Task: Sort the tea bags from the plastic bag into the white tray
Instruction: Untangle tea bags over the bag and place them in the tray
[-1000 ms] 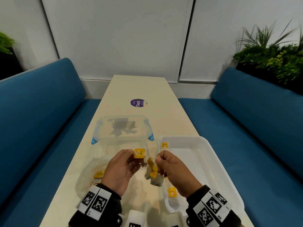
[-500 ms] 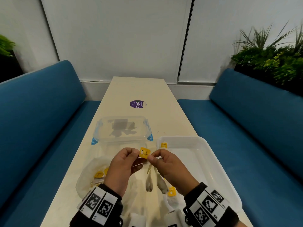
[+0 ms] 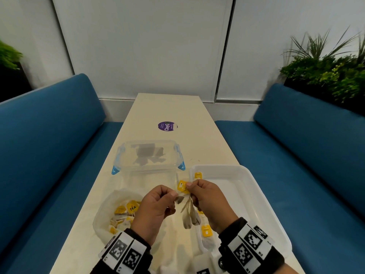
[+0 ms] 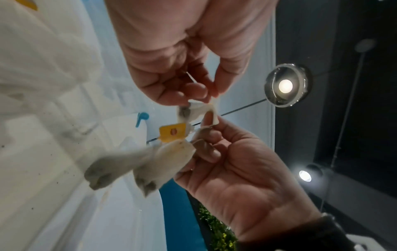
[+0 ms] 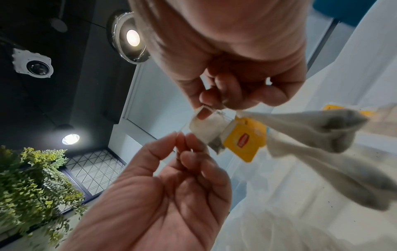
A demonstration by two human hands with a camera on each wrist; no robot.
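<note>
Stretching between blue benches, the table [image 3: 167,107] carries the white tray [image 3: 246,175] on the right, with a few tea bags in it, and the crumpled plastic bag [image 3: 106,212] on the left, more inside. Above the gap between them, left hand [image 3: 156,210] and right hand [image 3: 209,202] both pinch tangled tea bags [image 3: 189,216] at their tops, near the yellow tag [image 3: 182,186]. These look feather-light, limp and tearable; gripping the tag or folded top seems safest.
</note>
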